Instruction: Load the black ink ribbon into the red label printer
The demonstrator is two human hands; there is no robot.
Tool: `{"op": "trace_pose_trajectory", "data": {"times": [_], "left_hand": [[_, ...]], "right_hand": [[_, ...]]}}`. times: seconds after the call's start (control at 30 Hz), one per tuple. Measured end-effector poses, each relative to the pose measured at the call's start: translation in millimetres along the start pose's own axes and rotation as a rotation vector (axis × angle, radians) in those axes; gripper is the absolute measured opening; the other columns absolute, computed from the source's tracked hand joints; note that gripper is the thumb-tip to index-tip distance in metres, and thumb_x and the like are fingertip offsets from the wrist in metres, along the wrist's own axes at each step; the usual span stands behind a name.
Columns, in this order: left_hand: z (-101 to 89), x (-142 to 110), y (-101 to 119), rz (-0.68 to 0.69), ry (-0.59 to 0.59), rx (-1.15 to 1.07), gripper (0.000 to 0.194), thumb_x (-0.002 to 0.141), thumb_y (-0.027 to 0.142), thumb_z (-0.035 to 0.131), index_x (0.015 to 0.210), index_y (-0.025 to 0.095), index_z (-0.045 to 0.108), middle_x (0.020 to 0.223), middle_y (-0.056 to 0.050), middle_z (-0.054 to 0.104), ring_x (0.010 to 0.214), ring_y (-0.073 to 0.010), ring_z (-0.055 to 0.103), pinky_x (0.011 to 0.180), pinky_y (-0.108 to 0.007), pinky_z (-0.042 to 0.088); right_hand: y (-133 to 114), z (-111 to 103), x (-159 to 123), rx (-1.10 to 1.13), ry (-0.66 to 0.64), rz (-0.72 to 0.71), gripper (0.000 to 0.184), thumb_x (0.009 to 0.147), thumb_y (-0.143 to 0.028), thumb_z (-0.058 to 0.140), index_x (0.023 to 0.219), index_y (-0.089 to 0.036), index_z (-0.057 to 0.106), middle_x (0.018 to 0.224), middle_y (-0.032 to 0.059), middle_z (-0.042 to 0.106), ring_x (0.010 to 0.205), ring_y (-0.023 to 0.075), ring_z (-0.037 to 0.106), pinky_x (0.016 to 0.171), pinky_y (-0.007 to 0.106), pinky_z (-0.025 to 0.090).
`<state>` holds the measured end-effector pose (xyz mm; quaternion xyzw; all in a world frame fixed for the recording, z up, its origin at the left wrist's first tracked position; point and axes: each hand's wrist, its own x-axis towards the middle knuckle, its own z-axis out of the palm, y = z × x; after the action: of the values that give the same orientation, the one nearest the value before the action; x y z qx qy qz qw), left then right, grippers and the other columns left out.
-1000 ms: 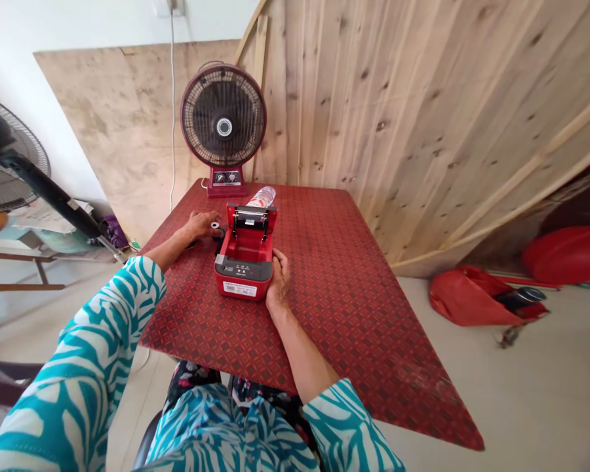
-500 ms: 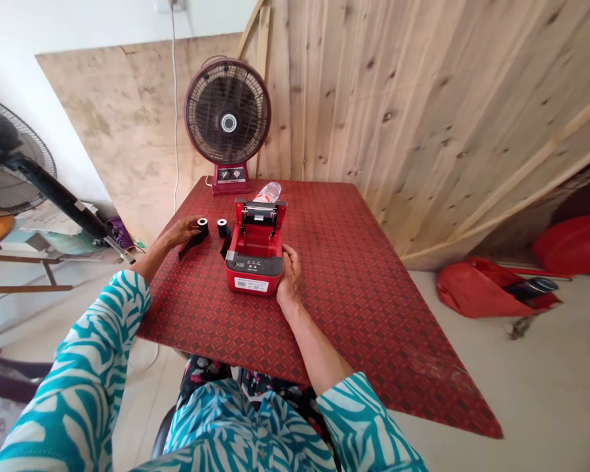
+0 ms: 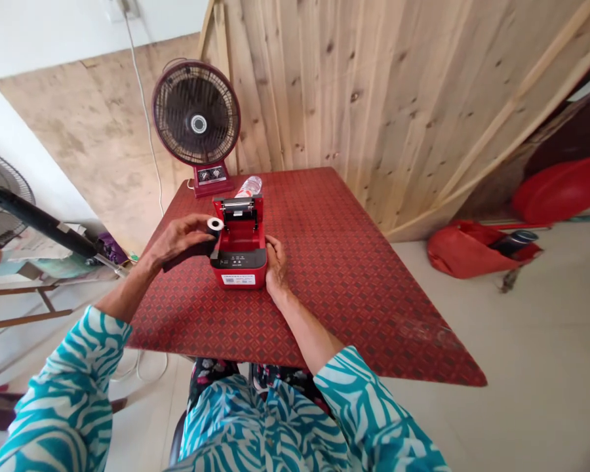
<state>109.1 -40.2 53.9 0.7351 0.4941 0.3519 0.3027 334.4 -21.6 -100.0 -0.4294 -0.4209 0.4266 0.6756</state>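
Note:
A small red and black printer (image 3: 238,275) stands on the table with its lid raised and its red inner bay exposed. My left hand (image 3: 177,239) pinches a black paper roll (image 3: 215,225) with a white core, beside the printer's left edge. A dark loose strip trails from the roll under my fingers. My right hand (image 3: 277,267) grips the printer's right side, its fingers along the wall. The second roll is out of sight, probably covered by my left hand and the held roll.
The table (image 3: 354,282) has a red patterned cover. Behind the printer lies a clear plastic bottle (image 3: 250,186), and a maroon fan (image 3: 196,124) stands at the back left. A black stand fan (image 3: 39,219) is off to the left. A red bag (image 3: 459,250) lies on the floor at right.
My left hand has taken the left roll off the table and carried it right, up to the printer. My right hand stays on the printer. The camera view has turned slightly.

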Motion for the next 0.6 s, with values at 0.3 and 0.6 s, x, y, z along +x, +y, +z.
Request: {"op": "trace_pose_trajectory", "data": {"times": [0.3, 0.6], "left_hand": [[45.0, 51, 24, 0.102, -0.294, 0.704, 0.038, 0.083, 0.029, 0.068, 0.120, 0.026, 0.075, 0.122, -0.007, 0.076, 0.109, -0.0278, 0.071, 0.093, -0.036, 0.053], [66.9, 87, 18, -0.025, -0.528, 0.837, 0.021, 0.070, 0.020, 0.069, 0.086, 0.027, 0.080, 0.091, -0.004, 0.081, 0.093, -0.0273, 0.074, 0.078, -0.030, 0.052]], "right_hand": [[-12, 2, 0, -0.014, -0.021, -0.026, 0.035, 0.086, -0.046, 0.050, 0.106, -0.025, 0.070, 0.109, 0.0054, 0.069, 0.110, 0.0216, 0.061, 0.105, 0.041, 0.046], [-10, 8, 3, 0.002, 0.013, -0.033, 0.031, 0.085, -0.044, 0.050, 0.101, -0.026, 0.070, 0.106, 0.0039, 0.069, 0.108, 0.0210, 0.061, 0.105, 0.041, 0.047]]}}
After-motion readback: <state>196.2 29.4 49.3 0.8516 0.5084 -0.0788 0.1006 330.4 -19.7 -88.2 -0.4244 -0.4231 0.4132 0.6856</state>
